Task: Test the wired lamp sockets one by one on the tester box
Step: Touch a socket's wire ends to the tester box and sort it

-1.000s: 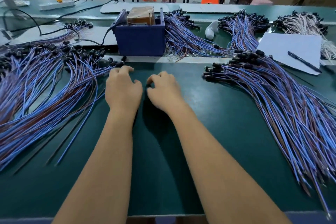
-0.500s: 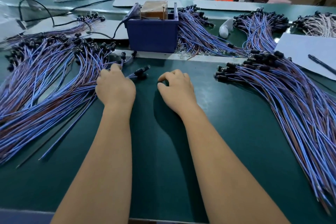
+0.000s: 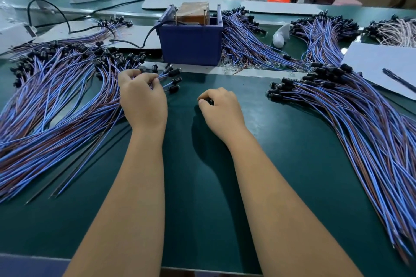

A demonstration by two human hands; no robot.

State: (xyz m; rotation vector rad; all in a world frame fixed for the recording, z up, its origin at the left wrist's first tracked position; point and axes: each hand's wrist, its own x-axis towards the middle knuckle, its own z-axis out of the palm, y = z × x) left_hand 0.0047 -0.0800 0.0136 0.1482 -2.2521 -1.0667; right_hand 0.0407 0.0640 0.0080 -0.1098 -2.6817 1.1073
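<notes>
The left hand [image 3: 144, 99] is pinching a few blue socket wires [image 3: 167, 75] at the left pile's [image 3: 56, 96] right edge, near the tester box [image 3: 191, 45], while the right hand [image 3: 221, 112] is resting loosely curled, holding nothing, on the green surface [image 3: 202, 186].

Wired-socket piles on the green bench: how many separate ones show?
6: left pile under the left hand; right pile; one behind the blue tester box at; far-left; far-right; pale-wired one, cut off by the frame.
</notes>
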